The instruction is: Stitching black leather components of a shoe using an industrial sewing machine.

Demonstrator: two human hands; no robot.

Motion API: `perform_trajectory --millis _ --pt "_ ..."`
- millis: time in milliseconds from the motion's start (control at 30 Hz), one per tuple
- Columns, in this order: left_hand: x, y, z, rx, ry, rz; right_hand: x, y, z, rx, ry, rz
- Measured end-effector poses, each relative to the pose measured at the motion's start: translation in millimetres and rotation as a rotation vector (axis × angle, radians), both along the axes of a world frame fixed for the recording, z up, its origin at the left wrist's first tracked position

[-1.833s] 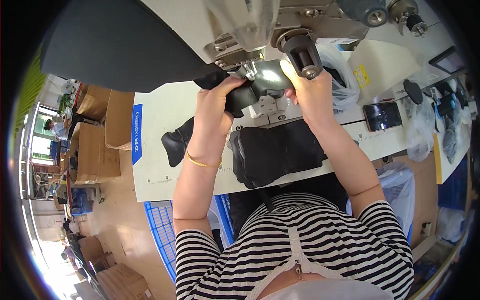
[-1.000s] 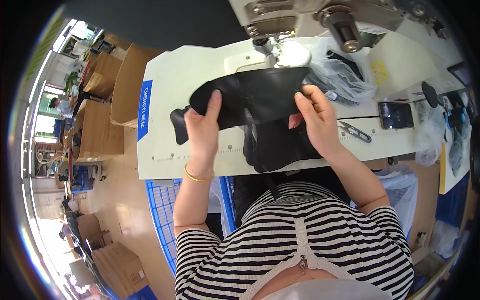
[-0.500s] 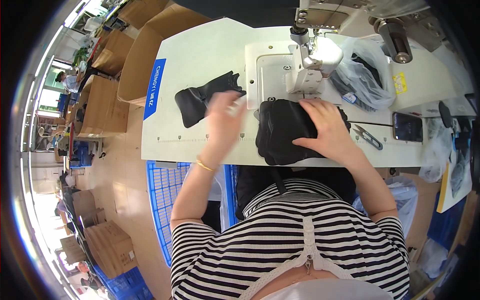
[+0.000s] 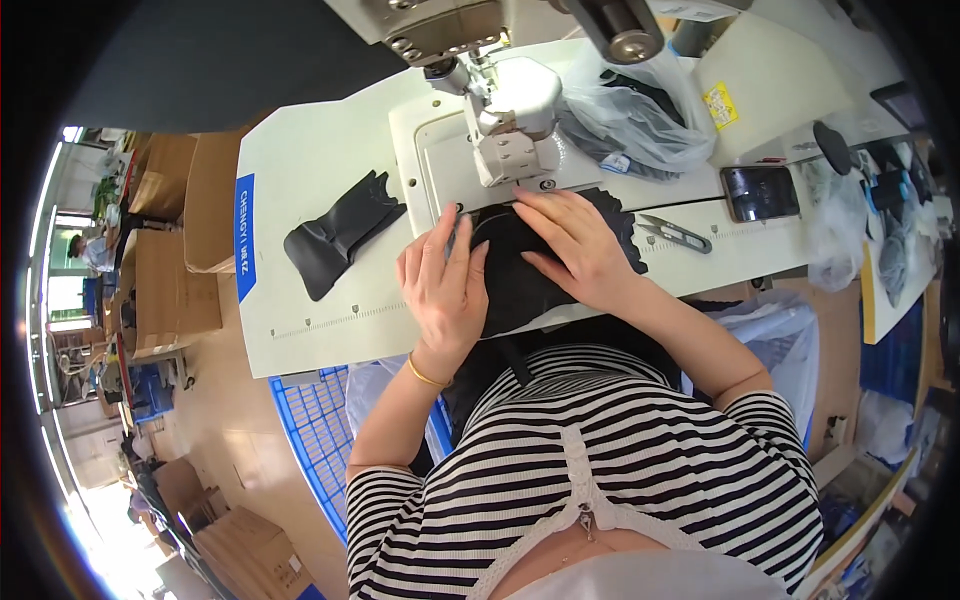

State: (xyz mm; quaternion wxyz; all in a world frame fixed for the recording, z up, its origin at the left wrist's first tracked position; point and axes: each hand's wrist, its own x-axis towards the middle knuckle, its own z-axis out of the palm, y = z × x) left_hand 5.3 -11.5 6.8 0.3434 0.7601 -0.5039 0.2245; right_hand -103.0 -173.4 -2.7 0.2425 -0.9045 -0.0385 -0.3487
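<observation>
A stack of black leather-like pieces (image 4: 522,290) lies at the front edge of the white table (image 4: 330,335), just before the sewing machine (image 4: 515,125). My left hand (image 4: 443,290) rests at the stack's left edge, its fingers stretched and apart. Across the top of the stack lies my right hand (image 4: 580,245), fingers extended toward the needle area and thumb spread. Jagged edges of black material show beyond the right hand. To the left, another black piece (image 4: 340,235) with a scalloped end lies apart from both hands. What is beneath my fingertips is hidden.
Thread snips (image 4: 675,233) and a phone (image 4: 760,193) lie on the right of the table. A clear plastic bag (image 4: 650,125) with dark contents sits behind them. A blue basket (image 4: 312,410) stands below the table's left front, and cardboard boxes (image 4: 175,290) line the left.
My left hand has come right from near the separate piece to the stack's left edge. My right hand stays on the stack. The whole view has shifted and turned.
</observation>
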Motion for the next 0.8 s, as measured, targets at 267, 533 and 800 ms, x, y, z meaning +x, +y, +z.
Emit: perform_trajectory --millis 267,533,800 --pt "-3.0 -5.1 0.8 -0.005 -0.076 -0.047 -8.6 -40.8 -9.7 -0.162 -0.265 -0.318" --pt "17.2 -2.4 18.3 -0.301 1.661 -0.099 0.8 -182.6 0.1 -0.315 0.403 -0.732" --pt "6.7 -12.8 37.2 -0.021 0.238 0.115 8.0 -147.3 19.4 -0.231 0.32 -0.143"
